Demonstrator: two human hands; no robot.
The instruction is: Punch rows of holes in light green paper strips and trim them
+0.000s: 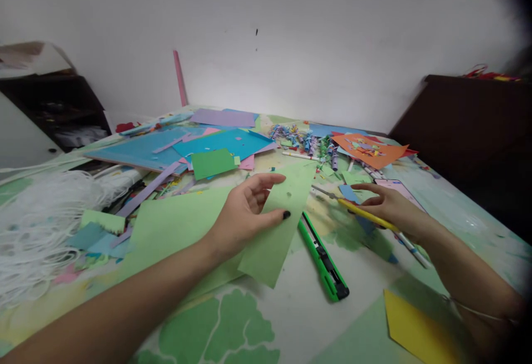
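Note:
My left hand pinches a light green paper strip between thumb and fingers, holding it just above the table. My right hand is closed around a thin yellow-handled tool with a metal tip pointing left toward the strip. A green utility knife lies on the table between my hands, just right of the strip. A larger light green sheet lies under my left wrist.
Blue, purple and orange sheets, curled paper scraps and a pen litter the far table. White cord piles at left. A phone lies behind my right hand, a yellow sheet at front right.

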